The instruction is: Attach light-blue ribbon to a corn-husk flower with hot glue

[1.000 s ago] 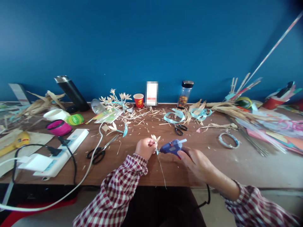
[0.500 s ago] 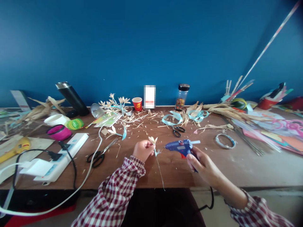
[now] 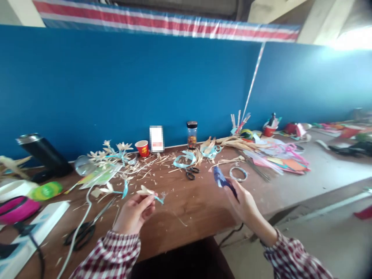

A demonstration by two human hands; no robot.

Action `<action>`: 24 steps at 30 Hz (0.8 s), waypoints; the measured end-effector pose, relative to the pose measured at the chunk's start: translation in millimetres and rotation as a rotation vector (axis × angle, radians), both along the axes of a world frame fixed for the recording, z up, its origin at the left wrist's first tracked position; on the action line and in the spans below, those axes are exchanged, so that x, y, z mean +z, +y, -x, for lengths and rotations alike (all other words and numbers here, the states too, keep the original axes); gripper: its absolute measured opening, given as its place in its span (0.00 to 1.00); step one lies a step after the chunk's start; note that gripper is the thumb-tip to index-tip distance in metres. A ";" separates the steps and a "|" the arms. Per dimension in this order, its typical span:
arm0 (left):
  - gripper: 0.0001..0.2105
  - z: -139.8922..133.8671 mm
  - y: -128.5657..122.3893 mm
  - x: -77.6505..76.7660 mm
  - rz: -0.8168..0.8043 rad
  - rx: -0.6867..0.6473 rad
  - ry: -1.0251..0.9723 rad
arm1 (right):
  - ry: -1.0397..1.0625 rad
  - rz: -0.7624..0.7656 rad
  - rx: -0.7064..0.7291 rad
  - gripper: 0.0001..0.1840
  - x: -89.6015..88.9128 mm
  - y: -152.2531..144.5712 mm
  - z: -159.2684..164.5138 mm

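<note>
Between the fingertips of my left hand (image 3: 136, 212) is a handmade flower (image 3: 147, 191) with cream petals and a light-blue wrapped stem. It lies tilted, petals toward the left and frayed threads at the right. My right hand (image 3: 242, 199) is wrapped round the handle of a blue glue gun (image 3: 220, 178), held above the table and well apart from the flower. The gun's nozzle is hard to make out at this angle. Left of the flower, another cream flower with a blue stem (image 3: 117, 192) rests on the table. Black-handled scissors (image 3: 83, 232) lie nearer, under a white cable.
A white power strip (image 3: 37, 236) and pink pouch (image 3: 19, 209) sit at the left. Farther back stand a bunch of flowers (image 3: 112, 153), a red paper cup (image 3: 142, 148) and a jar (image 3: 192, 135). Blue ribbon (image 3: 185, 159), small scissors (image 3: 192, 173) and a ring (image 3: 238, 174) lie beyond my hands.
The head view has swung right and tilted. The flower has turned from upright to nearly sideways in my left hand. The glue gun has rotated away from the flower, and the hands are farther apart.
</note>
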State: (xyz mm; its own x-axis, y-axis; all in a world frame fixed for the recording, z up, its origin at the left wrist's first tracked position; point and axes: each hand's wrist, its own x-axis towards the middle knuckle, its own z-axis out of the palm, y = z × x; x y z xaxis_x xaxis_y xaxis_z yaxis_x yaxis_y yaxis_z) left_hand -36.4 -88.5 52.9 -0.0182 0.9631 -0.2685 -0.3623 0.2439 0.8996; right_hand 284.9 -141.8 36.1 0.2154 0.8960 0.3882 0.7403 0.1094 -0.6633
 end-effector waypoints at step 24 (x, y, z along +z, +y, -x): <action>0.14 -53.7 -36.4 25.8 -0.019 -0.089 -0.066 | 0.583 0.298 0.323 0.25 6.0 -51.8 59.8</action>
